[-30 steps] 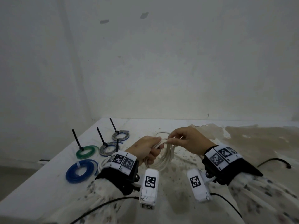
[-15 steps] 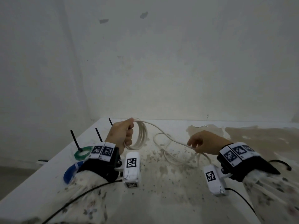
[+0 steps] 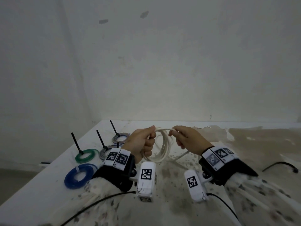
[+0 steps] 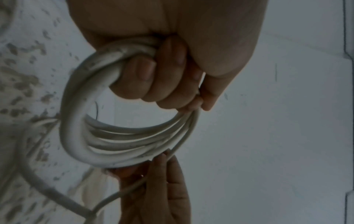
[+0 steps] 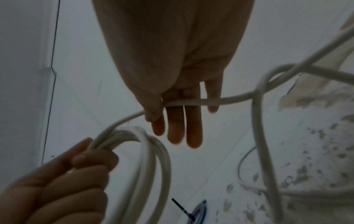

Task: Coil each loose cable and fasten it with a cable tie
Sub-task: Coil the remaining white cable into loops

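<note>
While my left hand [image 3: 141, 141] clenches its grip round the bundled loops of the thin white plastic cable [image 3: 162, 149] above the stained white surface [image 3: 171, 185], my right hand [image 3: 189, 139], at its 3 o'clock, pinches the next strand between thumb and straight fingers [image 5: 175, 125].

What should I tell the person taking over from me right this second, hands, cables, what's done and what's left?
Left hand: fist round the stacked loops of the white cable, held above the table.
Right hand: thumb pinning the free strand across straight fingers, beside the coil.
Done: four tied coils on the left: blue coil, green coil, two grey coils.
Left: the white tail lies loose on the table; wrap it on, then tie. No spare tie in sight.
</note>
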